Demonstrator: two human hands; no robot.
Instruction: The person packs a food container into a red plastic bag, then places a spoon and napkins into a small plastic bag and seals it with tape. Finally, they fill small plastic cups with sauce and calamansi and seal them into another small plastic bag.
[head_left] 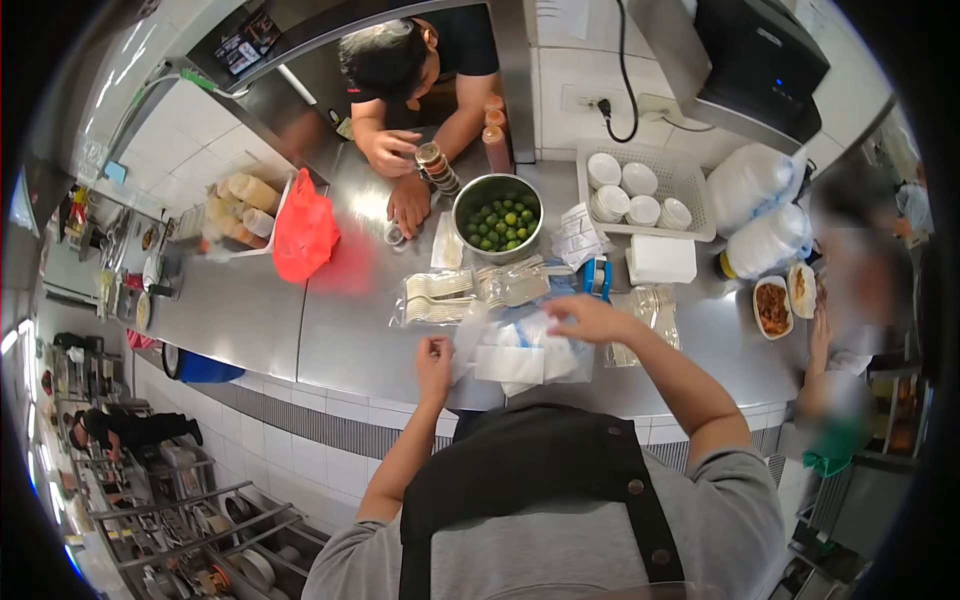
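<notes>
My left hand is closed at the edge of a small clear plastic bag, which stands up from the counter. My right hand hovers over a plastic pack of white napkins, its fingers bent and slightly apart; I see nothing in them. A folded white napkin lies at the front of that pack. Just behind are clear packs of pale disposable cutlery. A blue tape dispenser stands behind my right hand. Another clear cutlery pack lies under my right forearm.
A metal pot of green limes stands at the back. Across the counter, a person handles stacked small sauce cups. To the left is a red plastic bag; to the right, a basket of white tubs and a food container.
</notes>
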